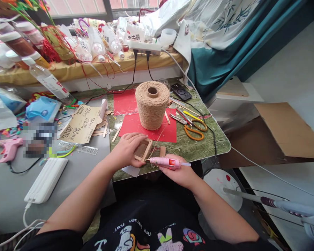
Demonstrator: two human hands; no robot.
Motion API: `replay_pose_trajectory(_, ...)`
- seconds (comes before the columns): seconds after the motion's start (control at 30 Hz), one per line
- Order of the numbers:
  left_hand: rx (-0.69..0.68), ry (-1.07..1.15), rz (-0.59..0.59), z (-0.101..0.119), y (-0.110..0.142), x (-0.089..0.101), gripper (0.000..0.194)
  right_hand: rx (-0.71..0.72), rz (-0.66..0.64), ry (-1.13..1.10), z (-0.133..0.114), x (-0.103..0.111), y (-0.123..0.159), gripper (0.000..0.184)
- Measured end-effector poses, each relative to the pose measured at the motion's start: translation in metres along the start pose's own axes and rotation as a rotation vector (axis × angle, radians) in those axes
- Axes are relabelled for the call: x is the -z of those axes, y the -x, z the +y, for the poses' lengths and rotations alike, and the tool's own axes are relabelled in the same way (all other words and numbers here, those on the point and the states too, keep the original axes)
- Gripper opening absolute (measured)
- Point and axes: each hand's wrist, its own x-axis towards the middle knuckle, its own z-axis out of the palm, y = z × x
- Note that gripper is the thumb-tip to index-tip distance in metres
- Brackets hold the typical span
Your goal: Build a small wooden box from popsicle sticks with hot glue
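Note:
My left hand (128,150) grips a small open wooden box (146,149) made of craft sticks, tilted above the table's near edge. In my right hand (180,174) is a pink hot glue gun (165,162), its nozzle at the box's lower corner; whether it touches I cannot tell. A glue stick pokes out of the gun's back end. Just behind my hands a big spool of jute twine (152,108) stands upright, a loose strand running down toward the box. A short wooden piece (162,151) lies beside the gun.
Orange-handled scissors (193,132), pens and a black phone (181,91) lie right of the spool, over red paper (125,101). Sandpaper (81,123), a white power strip (45,180) and another pink glue gun (12,150) are on the left. Bottles (49,82) crowd the sill.

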Motion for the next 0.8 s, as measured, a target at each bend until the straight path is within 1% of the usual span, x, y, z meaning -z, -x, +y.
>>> replay_pose_trajectory(0.33,-0.002,0.001,0.002,0.0038,-0.0009,0.0027,0.097,-0.014,0.025,-0.046,-0.0038,-0.0009,-0.0010,0.015)
replay_pose_trajectory(0.47,-0.009,-0.003,0.010,0.0032,-0.0009,0.0028,0.097,-0.014,0.010,-0.015,-0.0012,-0.0024,-0.0011,0.019)
replay_pose_trajectory(0.67,-0.027,-0.001,0.015,0.0045,-0.0011,0.0040,0.094,0.026,0.011,0.027,0.0006,-0.0031,-0.0007,0.024)
replay_pose_trajectory(0.8,-0.022,0.016,0.014,0.0046,-0.0010,0.0040,0.094,0.020,0.007,0.029,0.0001,-0.0025,0.0000,0.021)
